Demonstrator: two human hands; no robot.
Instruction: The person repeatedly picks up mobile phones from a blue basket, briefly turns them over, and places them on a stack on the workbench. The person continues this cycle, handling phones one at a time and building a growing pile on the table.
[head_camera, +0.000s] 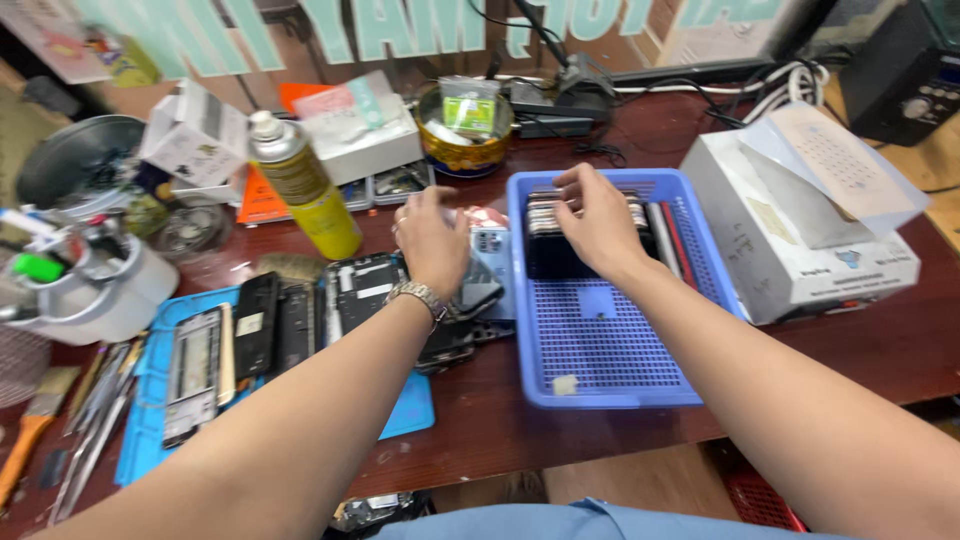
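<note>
Now the right hand (600, 225) reaches into the blue plastic basket (600, 340), fingers curled down over a row of dark phones (560, 240) stood on edge at its far end, touching their tops. Beside it the left hand (432, 240), a metal wristwatch (418, 295) on its wrist, hovers with loosely bent fingers over opened phones (360, 290) on the wooden bench; whether it grips anything I cannot tell. A yellow spray can (300, 185) stands just left
</note>
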